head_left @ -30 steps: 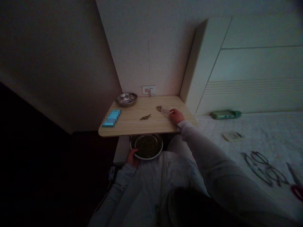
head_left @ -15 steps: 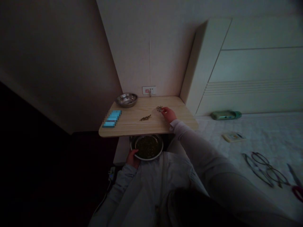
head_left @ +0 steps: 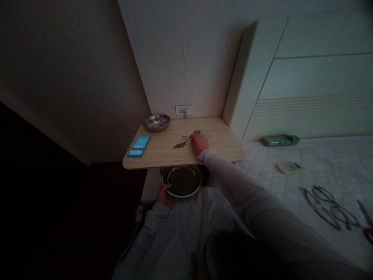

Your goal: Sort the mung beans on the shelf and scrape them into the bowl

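Note:
My left hand (head_left: 165, 195) grips the left rim of a metal bowl (head_left: 200, 184), held below the tabletop's front edge. Small dark greenish bits fill its bottom; their kind is too dim to tell. Over the small wooden table (head_left: 157, 157), my right hand (head_left: 200, 144) is closed on a thin, pale, curved piece (head_left: 187, 137), seen nearly edge-on, its kind unclear. Just left of that hand lies a small heap of dark seed-like bits (head_left: 180, 145). Another scatter of such bits (head_left: 198, 132) lies behind the fingers, partly hidden.
A second metal bowl (head_left: 156, 123) stands at the table's back left, with a blurred-out phone-like blue rectangle (head_left: 139, 146) in front. A socket (head_left: 183, 110) is on the wall. On the bed lie a green bottle (head_left: 280, 140), a remote-like object (head_left: 290, 168), glasses (head_left: 329, 206) and scissors (head_left: 365, 214).
My right hand has moved left and slightly nearer me, turning so the thin piece now points left. The left hand and the bowl stay as they were.

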`<state>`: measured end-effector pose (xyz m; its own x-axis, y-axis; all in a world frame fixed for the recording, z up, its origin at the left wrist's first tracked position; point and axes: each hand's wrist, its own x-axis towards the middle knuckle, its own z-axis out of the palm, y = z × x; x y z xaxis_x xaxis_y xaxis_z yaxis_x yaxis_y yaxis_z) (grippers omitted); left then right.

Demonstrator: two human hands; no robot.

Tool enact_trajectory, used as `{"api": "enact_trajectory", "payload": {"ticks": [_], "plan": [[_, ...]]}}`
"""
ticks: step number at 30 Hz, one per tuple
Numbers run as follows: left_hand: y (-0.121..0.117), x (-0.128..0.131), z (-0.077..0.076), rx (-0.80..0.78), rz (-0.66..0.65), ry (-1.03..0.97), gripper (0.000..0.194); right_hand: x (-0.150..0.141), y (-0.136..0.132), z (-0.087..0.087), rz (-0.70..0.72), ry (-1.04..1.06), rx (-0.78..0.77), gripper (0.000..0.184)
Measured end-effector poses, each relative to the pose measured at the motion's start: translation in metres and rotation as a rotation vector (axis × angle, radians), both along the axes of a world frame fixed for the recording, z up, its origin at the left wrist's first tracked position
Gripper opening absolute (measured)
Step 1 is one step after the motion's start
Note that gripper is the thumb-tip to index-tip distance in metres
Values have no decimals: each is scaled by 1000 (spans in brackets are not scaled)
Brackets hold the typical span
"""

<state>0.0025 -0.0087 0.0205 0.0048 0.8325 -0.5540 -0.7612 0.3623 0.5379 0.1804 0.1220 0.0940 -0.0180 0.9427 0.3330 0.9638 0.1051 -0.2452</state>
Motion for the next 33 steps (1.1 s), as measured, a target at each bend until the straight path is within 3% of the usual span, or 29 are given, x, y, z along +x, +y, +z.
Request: {"api": "enact_trajectory", "payload": {"ticks": [9,33], "plan": [[1,0,-1,-24,9,33,21,-1,-16,-4,168,-154,-79,34],[3,-3,-12,48,-21,-20,34,0,-55,-5,341,-255,-91,33]]}}
